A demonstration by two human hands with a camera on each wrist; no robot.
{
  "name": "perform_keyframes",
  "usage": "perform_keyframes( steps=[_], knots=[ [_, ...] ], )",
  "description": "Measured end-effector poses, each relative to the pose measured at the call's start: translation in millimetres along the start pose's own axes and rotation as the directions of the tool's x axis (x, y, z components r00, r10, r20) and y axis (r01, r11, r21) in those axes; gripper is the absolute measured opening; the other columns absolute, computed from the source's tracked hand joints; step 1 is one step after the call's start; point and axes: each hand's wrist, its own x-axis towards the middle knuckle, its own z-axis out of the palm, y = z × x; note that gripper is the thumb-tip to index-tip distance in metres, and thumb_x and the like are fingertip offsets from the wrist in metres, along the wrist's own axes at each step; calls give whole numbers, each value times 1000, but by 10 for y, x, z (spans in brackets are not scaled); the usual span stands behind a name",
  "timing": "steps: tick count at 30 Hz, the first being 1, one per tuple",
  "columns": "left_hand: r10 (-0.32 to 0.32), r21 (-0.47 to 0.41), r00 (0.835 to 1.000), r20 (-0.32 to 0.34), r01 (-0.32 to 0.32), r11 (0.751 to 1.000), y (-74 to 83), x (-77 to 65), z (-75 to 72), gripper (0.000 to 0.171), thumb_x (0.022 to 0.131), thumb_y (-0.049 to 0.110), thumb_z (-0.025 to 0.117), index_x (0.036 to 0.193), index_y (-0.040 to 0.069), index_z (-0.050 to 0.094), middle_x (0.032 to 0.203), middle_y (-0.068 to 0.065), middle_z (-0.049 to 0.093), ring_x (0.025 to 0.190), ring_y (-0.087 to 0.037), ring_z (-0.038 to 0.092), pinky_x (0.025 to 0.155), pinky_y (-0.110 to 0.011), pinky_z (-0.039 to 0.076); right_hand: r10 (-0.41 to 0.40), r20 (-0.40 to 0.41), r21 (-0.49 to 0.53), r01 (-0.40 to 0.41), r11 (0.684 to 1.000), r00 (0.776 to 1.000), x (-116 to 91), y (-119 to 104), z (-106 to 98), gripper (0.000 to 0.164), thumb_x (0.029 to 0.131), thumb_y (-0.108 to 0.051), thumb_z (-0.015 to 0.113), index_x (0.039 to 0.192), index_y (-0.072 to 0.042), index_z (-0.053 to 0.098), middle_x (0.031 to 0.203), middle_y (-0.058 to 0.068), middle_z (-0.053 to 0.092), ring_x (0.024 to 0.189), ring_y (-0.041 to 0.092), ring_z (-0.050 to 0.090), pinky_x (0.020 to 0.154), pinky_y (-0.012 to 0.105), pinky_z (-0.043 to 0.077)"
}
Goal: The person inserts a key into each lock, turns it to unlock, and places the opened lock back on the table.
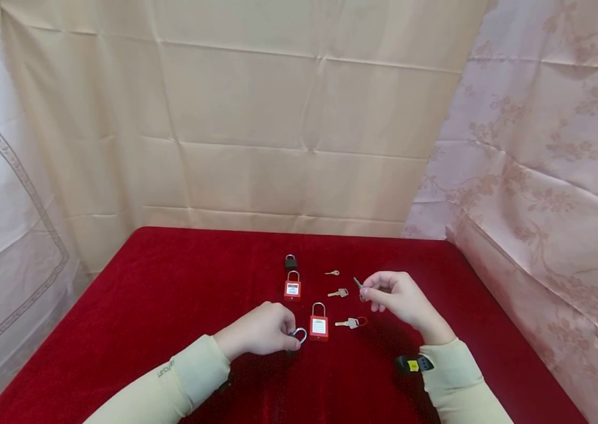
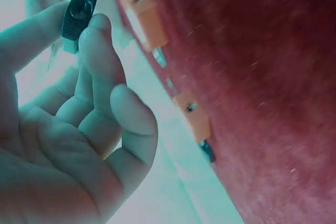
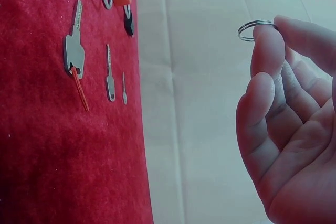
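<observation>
A person in pale yellow sleeves point(image 1: 197, 368) works over a table covered in deep red, velvety cloth point(image 1: 182, 277). The left hand point(image 1: 263, 331), at the near left of the group of locks, grasps a small black padlock with a silver metal shackle point(image 2: 79, 19) between thumb and fingers; it is raised off the cloth, and the left wrist view shows the keyhole in its underside. The right hand point(image 1: 396, 299), to the right of the loose keys, pinches a slim key point(image 1: 358, 282) with a round silver split ring point(image 3: 255, 22), also held above the cloth. Between the hands, a red padlock with a white label and tall metal shackle point(image 1: 318, 328) lies just to the right of the held lock. Farther away and slightly left is a second red padlock with a white label point(image 1: 292, 289), with another small black padlock point(image 1: 291, 263) just beyond it. To their right, three metal keys lie well apart in a row: a broad silver key with a red loop point(image 1: 351, 323) nearest, a plain silver key point(image 1: 338, 292) in the middle, and a little key point(image 1: 333, 272) farthest.
</observation>
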Motion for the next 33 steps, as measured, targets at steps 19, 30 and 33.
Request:
perform_keyframes(
  steps=[19,30,33],
  knots=[
    [-143,-396,934,-329,1,918,-65,53,-481,8,93,15,74,97,8,72,84,-3,70,79,-20,62,74,-36,50,-4,13,-4,4,1000,1000,35,0,22,14,94,-14,75,100,-3,70,89,17,71,66,27,66,62,34,57],
    [-181,-568,902,-392,-83,818,-56,90,-575,14,92,14,75,97,1,71,84,-8,72,76,-22,65,76,-35,52,11,9,0,-11,1000,1000,-7,2,20,15,94,-16,75,100,-3,70,89,15,71,66,28,65,62,33,57],
    [-183,-586,905,-384,-86,806,-74,103,-569,15,92,12,75,97,-1,71,83,-9,72,74,-21,65,74,-34,53,12,9,4,-12,1000,1000,-7,7,17,15,94,-17,75,100,-3,70,88,14,70,66,28,65,61,34,57]
  ],
)
